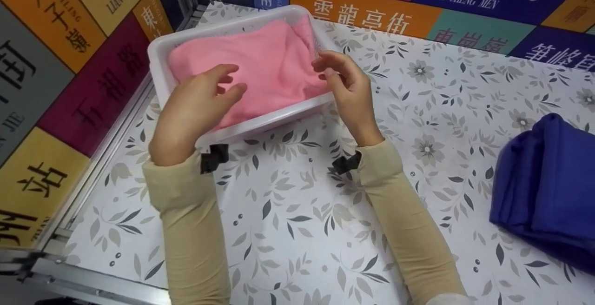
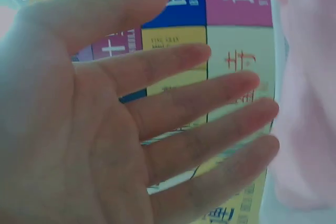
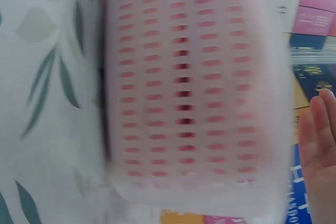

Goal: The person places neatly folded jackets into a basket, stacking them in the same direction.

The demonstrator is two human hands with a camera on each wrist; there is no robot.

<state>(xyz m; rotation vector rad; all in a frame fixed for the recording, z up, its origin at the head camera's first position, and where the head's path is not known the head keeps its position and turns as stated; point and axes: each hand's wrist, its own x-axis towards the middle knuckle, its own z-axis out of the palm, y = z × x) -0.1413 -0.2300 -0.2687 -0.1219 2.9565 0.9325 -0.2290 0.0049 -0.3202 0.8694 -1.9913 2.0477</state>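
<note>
Pink folded cloth [image 1: 265,68] lies spread inside a white plastic basket [image 1: 274,118] at the back left of the table. My left hand [image 1: 186,109] hovers over the basket's left front part, and in the left wrist view its fingers are spread and straight, with nothing held. Close to the basket's right rim is my right hand [image 1: 351,91], its fingers loosely bent and holding nothing. The right wrist view shows the slotted side wall of the basket [image 3: 199,98], with pink cloth behind the slots.
A folded dark blue cloth [image 1: 553,179] rests at the right edge of the head view. The tabletop [image 1: 288,230] has a leaf-and-flower pattern. Colourful panels with lettering [image 1: 367,14] stand along the back and left, with a metal rail [image 1: 102,279] at the lower left.
</note>
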